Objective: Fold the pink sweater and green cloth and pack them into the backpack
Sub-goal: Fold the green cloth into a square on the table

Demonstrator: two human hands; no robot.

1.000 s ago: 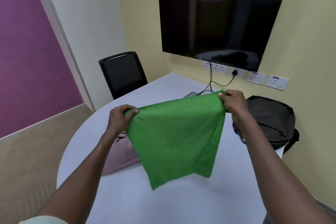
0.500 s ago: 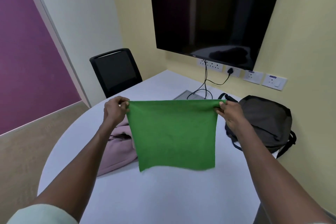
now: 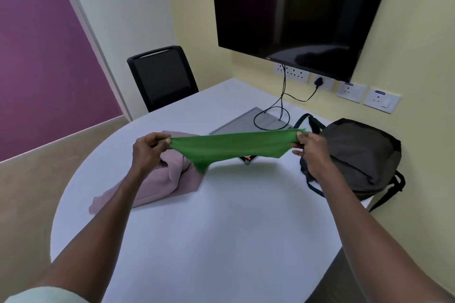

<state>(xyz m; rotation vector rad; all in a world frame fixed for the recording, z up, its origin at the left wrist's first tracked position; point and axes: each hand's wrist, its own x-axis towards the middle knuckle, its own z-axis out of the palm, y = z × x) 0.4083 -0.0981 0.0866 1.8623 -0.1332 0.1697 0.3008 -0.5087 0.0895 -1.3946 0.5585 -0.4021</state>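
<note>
The green cloth (image 3: 234,146) is stretched nearly flat in the air above the white table (image 3: 209,229). My left hand (image 3: 149,149) pinches its left corner and my right hand (image 3: 311,149) pinches its right corner. Under my left hand, the pink sweater (image 3: 167,184) lies crumpled on the table's left side. The dark grey backpack (image 3: 359,155) lies on the right side of the table, just beyond my right hand, by the wall.
A grey cable box (image 3: 253,125) with black cables (image 3: 283,103) sits in the table behind the cloth. A black chair (image 3: 162,76) stands at the far left edge. A wall screen (image 3: 295,12) and sockets (image 3: 354,88) are on the yellow wall.
The cloth hung down as a vertical square from both hands; now its lower part has swung up and away, so it lies almost level between my hands, which moved slightly lower.
</note>
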